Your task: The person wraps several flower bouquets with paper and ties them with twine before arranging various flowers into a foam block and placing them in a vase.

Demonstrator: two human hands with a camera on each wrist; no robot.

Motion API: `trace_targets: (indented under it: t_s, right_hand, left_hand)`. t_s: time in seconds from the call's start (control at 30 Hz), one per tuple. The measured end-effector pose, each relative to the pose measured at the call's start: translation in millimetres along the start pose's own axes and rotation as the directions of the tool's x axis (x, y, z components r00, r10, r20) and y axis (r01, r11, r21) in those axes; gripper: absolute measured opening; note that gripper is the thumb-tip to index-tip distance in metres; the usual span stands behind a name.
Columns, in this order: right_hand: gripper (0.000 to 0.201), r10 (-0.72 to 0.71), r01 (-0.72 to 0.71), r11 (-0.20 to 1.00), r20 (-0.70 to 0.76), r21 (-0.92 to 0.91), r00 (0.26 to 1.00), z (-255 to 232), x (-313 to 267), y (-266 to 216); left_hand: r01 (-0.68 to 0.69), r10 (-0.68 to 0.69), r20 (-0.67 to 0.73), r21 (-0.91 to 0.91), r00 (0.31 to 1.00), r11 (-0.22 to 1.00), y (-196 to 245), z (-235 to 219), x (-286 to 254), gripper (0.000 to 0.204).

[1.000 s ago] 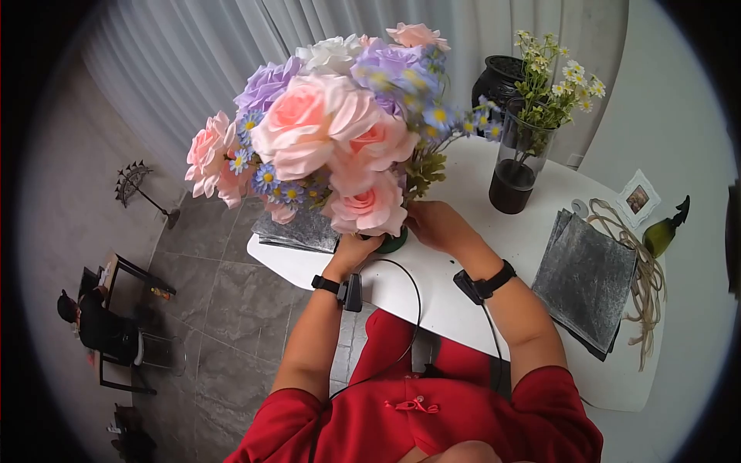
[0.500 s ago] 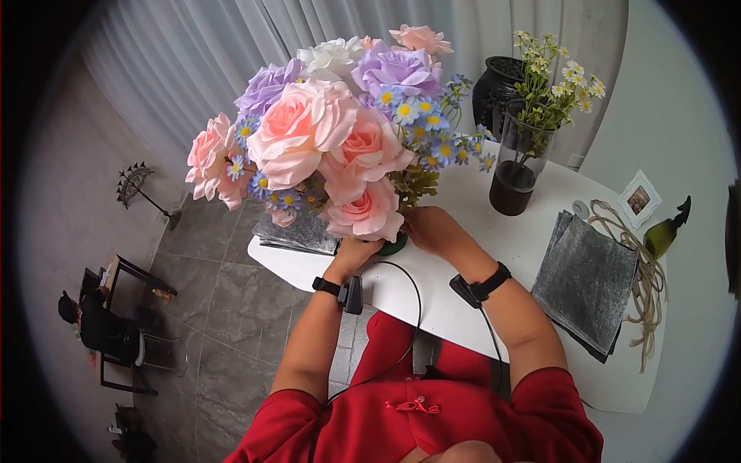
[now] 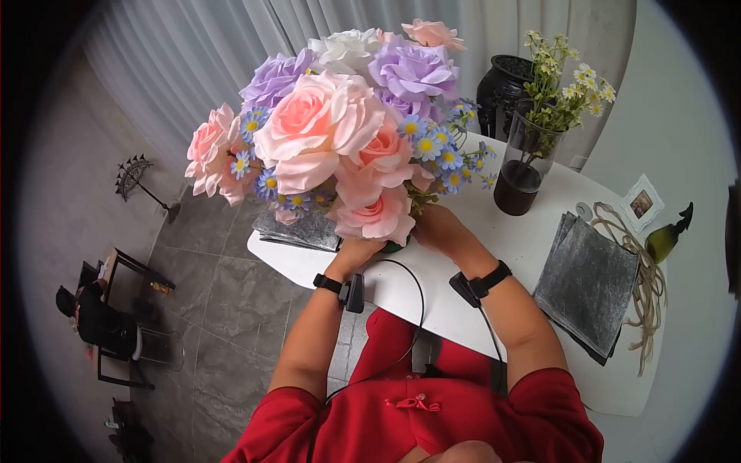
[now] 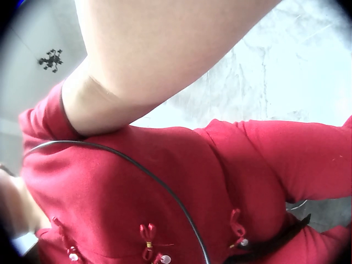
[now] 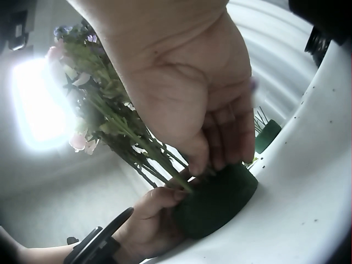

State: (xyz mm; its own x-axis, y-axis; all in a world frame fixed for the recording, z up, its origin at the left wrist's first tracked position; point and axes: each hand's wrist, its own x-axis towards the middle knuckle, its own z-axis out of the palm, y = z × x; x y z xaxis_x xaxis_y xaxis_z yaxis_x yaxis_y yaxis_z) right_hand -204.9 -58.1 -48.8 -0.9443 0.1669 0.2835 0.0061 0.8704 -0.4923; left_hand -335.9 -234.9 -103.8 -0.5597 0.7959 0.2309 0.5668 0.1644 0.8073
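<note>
A round green block of floral foam (image 5: 217, 203) sits on the white table, with flower stems standing up from it. My left hand (image 5: 148, 220) grips its side, thumb at the top edge. My right hand (image 5: 190, 82) reaches down over the foam with thumb and fingers drawn together at its top, pinching low at a stem mostly hidden behind them. Above both hands in the head view spreads the bouquet of pink roses (image 3: 316, 131), purple roses (image 3: 413, 73), a white rose (image 3: 345, 51) and blue daisies (image 3: 440, 147). The left wrist view shows only forearm and red clothing.
A glass vase (image 3: 522, 174) of small white daisies stands behind on the right. Dark grey sheets (image 3: 587, 282), beige cords (image 3: 652, 297), a framed picture (image 3: 641, 203) and a green bottle (image 3: 664, 243) lie further right. More grey sheets (image 3: 297, 231) lie left. A cable (image 3: 421, 285) loops near my wrists.
The blue daisies, blurred in motion one second ago, now hang still at the bouquet's right side. The bouquet has shifted slightly right. Both hands remain low at its base.
</note>
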Motion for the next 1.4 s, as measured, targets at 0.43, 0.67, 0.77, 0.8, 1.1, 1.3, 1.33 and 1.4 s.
trace_targets:
  t_s: [0.43, 0.67, 0.77, 0.8, 1.1, 1.3, 1.33, 1.4]
  right_hand:
    - [0.049, -0.058, 0.018, 0.914, 0.086, 0.405, 0.995, -9, 0, 9]
    - [0.062, -0.048, -0.036, 0.898, 0.179, 0.438, 0.983, -8, 0, 35]
    - [0.049, 0.064, -0.168, 0.934, 0.312, 0.316, 0.948, -32, -9, 3]
    - [0.044, 0.128, -0.243, 0.905, 0.321, 0.349, 0.938, -32, -13, 2]
    - [0.047, -0.029, 0.005, 0.993, 0.212, 0.116, 0.977, -6, -11, 19]
    - [0.051, -0.026, -0.036, 0.97, 0.251, 0.239, 0.968, -16, -12, 10]
    - [0.047, -0.024, -0.042, 0.964, 0.24, 0.263, 0.97, -22, -13, 5]
    - [0.042, -0.004, -0.061, 0.956, 0.221, 0.286, 0.975, -28, -10, 4]
  left_hand:
    - [0.116, -0.098, 0.078, -0.272, 0.992, 0.955, 41, -8, -4, 0.062]
    - [-0.019, 0.009, -0.044, -0.232, 0.999, 0.973, 2, 10, 11, 0.109]
    - [-0.111, 0.094, -0.215, -0.068, 0.972, 0.992, -1, 19, 11, 0.106]
    - [-0.121, 0.098, -0.329, -0.049, 0.939, 0.991, 1, 22, 10, 0.103]
    - [-0.1, 0.052, -0.369, -0.113, 0.928, 0.988, 9, 15, 11, 0.078]
    - [-0.113, 0.091, -0.357, -0.04, 0.93, 0.993, 1, 17, 12, 0.073]
    - [-0.113, 0.141, -0.4, 0.093, 0.906, 0.989, -5, 19, 13, 0.073]
    - [-0.109, 0.103, -0.362, 0.004, 0.926, 0.994, -6, 17, 12, 0.07]
